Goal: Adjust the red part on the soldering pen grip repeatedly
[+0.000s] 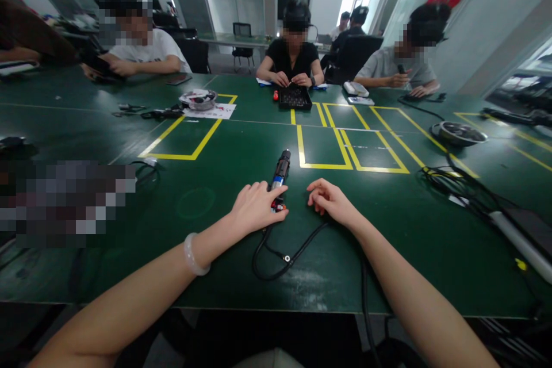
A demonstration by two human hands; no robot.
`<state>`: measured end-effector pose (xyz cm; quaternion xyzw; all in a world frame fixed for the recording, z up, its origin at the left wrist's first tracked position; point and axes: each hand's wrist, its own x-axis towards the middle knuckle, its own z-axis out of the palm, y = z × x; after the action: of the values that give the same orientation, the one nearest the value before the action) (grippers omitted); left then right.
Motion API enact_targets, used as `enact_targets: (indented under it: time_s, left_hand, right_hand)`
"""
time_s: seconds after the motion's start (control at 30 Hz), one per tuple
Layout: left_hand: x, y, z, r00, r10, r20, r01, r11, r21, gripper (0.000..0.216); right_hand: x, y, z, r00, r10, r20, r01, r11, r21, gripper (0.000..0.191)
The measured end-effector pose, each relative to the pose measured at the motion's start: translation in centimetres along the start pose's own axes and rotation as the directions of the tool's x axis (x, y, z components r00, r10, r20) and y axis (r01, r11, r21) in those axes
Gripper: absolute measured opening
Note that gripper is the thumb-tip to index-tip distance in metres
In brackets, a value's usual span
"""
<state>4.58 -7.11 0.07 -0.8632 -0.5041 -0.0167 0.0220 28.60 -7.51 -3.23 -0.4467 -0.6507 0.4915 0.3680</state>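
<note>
Jutting from beneath the left grip — a dark tool.

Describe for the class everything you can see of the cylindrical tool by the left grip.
The tool is slim and roughly cylindrical: narrow tip, dark body that looks like metal or plastic, then a blue and silver section. It appears to lie on the green table, tip pointing toward the far side and slightly rightward. The left grip touches its near part, partly hiding it; red and orange show there.
</note>
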Motion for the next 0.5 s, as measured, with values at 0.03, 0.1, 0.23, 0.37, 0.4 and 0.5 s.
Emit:
enact_targets:
  time_s: [0.03,0.1,0.23,0.37,0.4,0.5]
  left_hand:
    - [0.2,-0.7,-0.1,1.000,-0.024,0.012,0.023,1.000,0.011,0.066]
    - [0.6,-2.6,-0.2,0.995,-0.084,0.046,0.082,0.996,0.038,0.067]
    - [1.4,-7.4,-0.4,0.967,-0.228,0.112,0.219,0.972,0.087,0.071]
    - [2.3,-13.3,-0.2,0.918,-0.366,0.152,0.350,0.929,0.124,0.076]
    - [2.6,-14.9,-0.1,0.905,-0.391,0.166,0.374,0.919,0.126,0.077]
    - [3.2,-19.3,0.1,0.864,-0.468,0.184,0.446,0.882,0.150,0.080]
  right_hand:
    - [0.1,0.2,-0.2,1.000,-0.004,-0.025,0.004,1.000,0.003,0.021]
    - [0.2,0.4,-0.3,0.998,-0.013,-0.062,0.013,1.000,0.007,0.020]
    - [0.2,0.4,-0.1,0.998,-0.013,-0.064,0.013,1.000,-0.002,0.021]
    - [0.1,0.2,0.1,0.999,-0.012,-0.034,0.011,1.000,-0.020,0.021]
    - [0.1,0.1,0.1,0.999,-0.010,-0.032,0.009,1.000,-0.022,0.021]
    - [0.0,0.1,0.1,1.000,-0.001,-0.031,0.000,1.000,-0.022,0.022]
